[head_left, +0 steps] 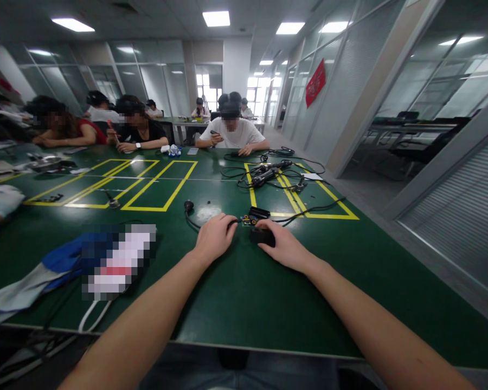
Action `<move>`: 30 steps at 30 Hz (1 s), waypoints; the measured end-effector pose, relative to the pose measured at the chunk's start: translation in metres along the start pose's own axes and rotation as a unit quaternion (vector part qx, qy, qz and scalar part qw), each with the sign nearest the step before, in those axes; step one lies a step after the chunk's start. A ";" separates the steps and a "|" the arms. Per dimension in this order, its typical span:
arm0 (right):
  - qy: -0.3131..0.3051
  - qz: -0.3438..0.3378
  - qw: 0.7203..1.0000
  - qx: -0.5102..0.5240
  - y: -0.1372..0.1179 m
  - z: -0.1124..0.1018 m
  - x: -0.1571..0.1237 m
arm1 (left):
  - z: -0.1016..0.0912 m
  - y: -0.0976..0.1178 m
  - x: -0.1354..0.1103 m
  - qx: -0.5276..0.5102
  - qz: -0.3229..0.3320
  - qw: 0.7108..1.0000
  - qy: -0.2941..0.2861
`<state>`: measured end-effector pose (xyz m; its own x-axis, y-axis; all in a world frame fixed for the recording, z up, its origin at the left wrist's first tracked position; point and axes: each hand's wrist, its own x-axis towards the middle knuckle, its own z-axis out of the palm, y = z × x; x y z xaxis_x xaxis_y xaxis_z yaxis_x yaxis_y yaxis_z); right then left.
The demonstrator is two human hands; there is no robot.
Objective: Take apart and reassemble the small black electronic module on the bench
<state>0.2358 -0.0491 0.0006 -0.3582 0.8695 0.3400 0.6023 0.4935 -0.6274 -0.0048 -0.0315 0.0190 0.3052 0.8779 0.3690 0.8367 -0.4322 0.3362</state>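
Note:
My left hand (216, 238) is closed, its thumb and fingers pinched on a black power cable (193, 221) whose plug (188, 206) lies on the table to the left. Right beside its fingertips is a small circuit board (249, 220) with yellowish round parts. My right hand (287, 245) grips a black plastic casing piece (262, 236), thumb at its near side and fingers over the top. A second black casing piece (259, 212) rests just behind the board. Another thin black cable (309, 210) runs off to the right from there.
The green table (228, 303) carries yellow tape outlines. A tangle of black adapters and cables (268, 173) lies farther back. At left are blue-and-white gloves (61, 265) and a blurred white object (120, 262). A person in a white shirt (232, 132) sits opposite; others sit left.

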 end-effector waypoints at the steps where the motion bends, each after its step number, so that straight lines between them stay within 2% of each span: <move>1: 0.009 -0.011 1.000 -0.002 0.003 0.002 0.000 | 0.000 0.000 0.000 -0.001 0.002 1.000 0.001; 5: 0.026 -0.039 0.999 -0.009 0.008 0.005 0.001 | -0.001 -0.001 0.000 -0.002 0.006 1.000 0.001; 11: 0.020 -0.097 0.995 -0.012 -0.001 0.003 0.000 | 0.000 0.000 -0.001 -0.002 0.008 1.000 -0.003; 15: 0.086 -0.131 0.988 -0.019 -0.004 -0.001 -0.001 | 0.000 -0.001 -0.001 -0.004 0.012 1.000 -0.003; 18: 0.164 -0.100 0.980 -0.056 -0.001 -0.006 0.002 | -0.003 0.001 -0.001 -0.004 0.024 1.000 -0.010; 20: 0.189 -0.058 0.976 -0.087 0.004 -0.008 0.004 | -0.005 0.003 -0.002 -0.006 0.037 0.999 -0.018; 24: 0.160 0.013 0.980 -0.116 0.016 -0.011 0.007 | -0.010 0.006 -0.003 -0.005 0.044 0.998 -0.034; 30: 0.118 0.032 0.988 -0.097 0.018 -0.018 0.008 | -0.019 0.008 -0.003 0.007 0.074 0.992 -0.102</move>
<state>0.2561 -0.0329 0.0048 -0.1531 0.8682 0.4720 0.7518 0.4123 -0.5146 -0.0079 -0.0415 0.0373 0.5103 0.8287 0.2299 0.7811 -0.5584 0.2793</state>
